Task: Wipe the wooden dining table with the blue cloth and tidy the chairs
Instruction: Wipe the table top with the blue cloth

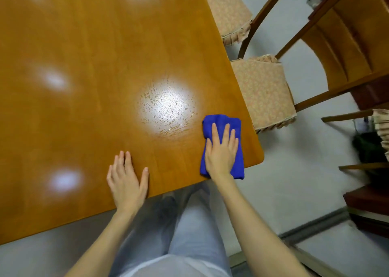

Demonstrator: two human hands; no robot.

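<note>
Home dining room. Glossy wooden dining table (84, 66); wooden chairs (250, 34) with frilled floral seat cushions (263, 91) pushed up to its edge, beyond and right of the right grip (221, 152). Dark wood cabinet (370, 95) farther right, pale floor (284, 182).

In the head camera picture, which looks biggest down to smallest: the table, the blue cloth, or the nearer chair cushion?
1. wooden table
2. nearer chair cushion
3. blue cloth, partly hidden under the right hand

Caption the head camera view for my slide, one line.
Right hand presses blue cloth near wooden table corner; left hand rests flat nearby.
</note>
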